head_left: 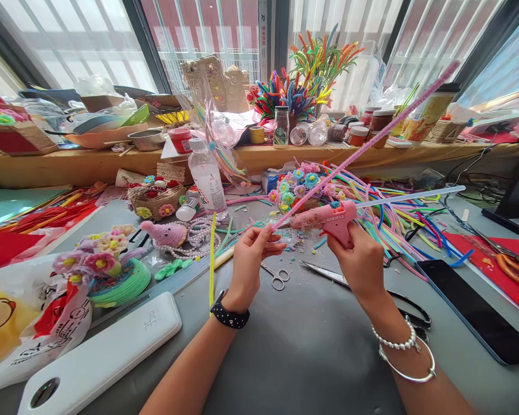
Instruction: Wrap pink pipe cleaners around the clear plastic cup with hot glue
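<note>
My left hand (251,253) pinches the near end of a long pink pipe cleaner (372,139) that slants up and to the right. A yellow pipe cleaner (212,253) hangs down beside that hand; whether the fingers hold it I cannot tell. My right hand (358,258) grips the handle of a pink hot glue gun (328,219). Its nozzle points left, close to the pinched end of the pink stem. A clear glue stick (410,196) juts out of the gun's back to the right.
On the grey table lie small scissors (277,277), larger scissors (328,273), a white power bank (99,351), a dark phone (476,311), a water bottle (207,180), a basket of flowers (156,199) and a heap of coloured pipe cleaners (384,213). A cluttered wooden shelf (90,164) runs behind.
</note>
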`<state>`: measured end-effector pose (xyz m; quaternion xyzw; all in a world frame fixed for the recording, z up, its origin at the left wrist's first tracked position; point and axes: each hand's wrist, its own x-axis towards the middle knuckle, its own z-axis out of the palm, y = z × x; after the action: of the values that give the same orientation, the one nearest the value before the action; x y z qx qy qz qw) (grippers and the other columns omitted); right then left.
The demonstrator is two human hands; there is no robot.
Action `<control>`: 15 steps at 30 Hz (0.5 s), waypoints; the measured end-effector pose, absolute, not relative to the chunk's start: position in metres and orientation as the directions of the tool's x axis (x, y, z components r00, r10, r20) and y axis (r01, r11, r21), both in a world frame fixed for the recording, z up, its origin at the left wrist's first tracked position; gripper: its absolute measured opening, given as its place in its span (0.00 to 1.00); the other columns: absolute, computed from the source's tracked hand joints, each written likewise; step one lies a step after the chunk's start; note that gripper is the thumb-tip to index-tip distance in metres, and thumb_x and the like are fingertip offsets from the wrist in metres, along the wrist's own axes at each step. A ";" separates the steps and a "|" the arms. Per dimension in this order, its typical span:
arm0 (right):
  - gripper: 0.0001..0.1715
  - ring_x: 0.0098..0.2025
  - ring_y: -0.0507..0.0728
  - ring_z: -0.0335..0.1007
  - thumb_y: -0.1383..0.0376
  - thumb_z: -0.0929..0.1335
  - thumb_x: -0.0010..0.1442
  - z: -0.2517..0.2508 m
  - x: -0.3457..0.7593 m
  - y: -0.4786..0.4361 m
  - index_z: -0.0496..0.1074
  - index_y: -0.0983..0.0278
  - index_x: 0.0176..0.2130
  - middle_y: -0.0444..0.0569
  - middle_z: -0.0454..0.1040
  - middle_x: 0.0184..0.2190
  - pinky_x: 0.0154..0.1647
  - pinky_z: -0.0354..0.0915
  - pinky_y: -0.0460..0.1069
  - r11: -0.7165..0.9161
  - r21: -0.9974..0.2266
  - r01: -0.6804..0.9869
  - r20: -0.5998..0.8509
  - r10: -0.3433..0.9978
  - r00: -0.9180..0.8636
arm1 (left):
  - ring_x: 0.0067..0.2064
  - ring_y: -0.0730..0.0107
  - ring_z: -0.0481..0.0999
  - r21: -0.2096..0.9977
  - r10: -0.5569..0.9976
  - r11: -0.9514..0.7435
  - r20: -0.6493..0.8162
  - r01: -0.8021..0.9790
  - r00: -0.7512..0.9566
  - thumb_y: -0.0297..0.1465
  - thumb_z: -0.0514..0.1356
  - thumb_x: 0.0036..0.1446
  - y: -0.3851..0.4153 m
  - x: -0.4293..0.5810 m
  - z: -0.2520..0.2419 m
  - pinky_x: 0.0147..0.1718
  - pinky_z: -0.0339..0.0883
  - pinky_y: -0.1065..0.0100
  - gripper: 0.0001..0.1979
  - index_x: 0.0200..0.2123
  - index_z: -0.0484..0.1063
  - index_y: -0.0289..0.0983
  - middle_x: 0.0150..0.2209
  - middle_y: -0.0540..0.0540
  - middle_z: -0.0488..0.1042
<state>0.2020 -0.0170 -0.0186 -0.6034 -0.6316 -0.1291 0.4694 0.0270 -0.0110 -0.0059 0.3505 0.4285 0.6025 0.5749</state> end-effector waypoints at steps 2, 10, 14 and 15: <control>0.08 0.18 0.52 0.52 0.63 0.66 0.53 -0.018 0.202 -0.017 0.63 0.62 0.24 0.41 0.60 0.16 0.20 0.49 0.46 0.237 -0.401 0.885 0.749 0.641 0.167 | 0.23 0.74 0.77 0.919 0.993 0.027 -0.070 -0.394 -0.096 0.37 0.65 0.46 -0.011 0.027 -0.006 0.25 0.68 0.75 0.13 0.24 0.66 0.34 0.24 0.50 0.76; 0.09 0.18 0.52 0.53 0.62 0.66 0.53 -0.019 0.204 -0.018 0.65 0.64 0.25 0.41 0.61 0.15 0.20 0.49 0.46 0.223 -0.383 0.896 0.754 0.636 0.163 | 0.24 0.73 0.77 0.921 0.994 0.024 -0.064 -0.388 -0.091 0.38 0.65 0.45 -0.009 0.027 -0.007 0.25 0.68 0.73 0.15 0.23 0.65 0.34 0.25 0.50 0.75; 0.08 0.18 0.52 0.53 0.63 0.65 0.53 -0.019 0.205 -0.018 0.65 0.63 0.25 0.41 0.61 0.16 0.20 0.49 0.46 0.221 -0.384 0.896 0.753 0.637 0.165 | 0.25 0.71 0.78 0.924 0.993 0.023 -0.066 -0.381 -0.099 0.39 0.65 0.44 -0.010 0.026 -0.007 0.26 0.68 0.72 0.15 0.23 0.65 0.35 0.25 0.51 0.75; 0.08 0.17 0.52 0.53 0.63 0.65 0.53 -0.019 0.205 -0.018 0.65 0.63 0.25 0.41 0.61 0.15 0.20 0.49 0.46 0.222 -0.386 0.896 0.753 0.637 0.166 | 0.25 0.71 0.78 0.924 0.993 0.023 -0.066 -0.381 -0.101 0.39 0.65 0.44 -0.010 0.026 -0.007 0.26 0.68 0.72 0.15 0.23 0.65 0.35 0.25 0.51 0.75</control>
<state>0.2047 -0.0184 -0.0189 -0.6079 -0.6303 -0.1398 0.4621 0.0264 -0.0098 -0.0074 0.3537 0.4325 0.6029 0.5695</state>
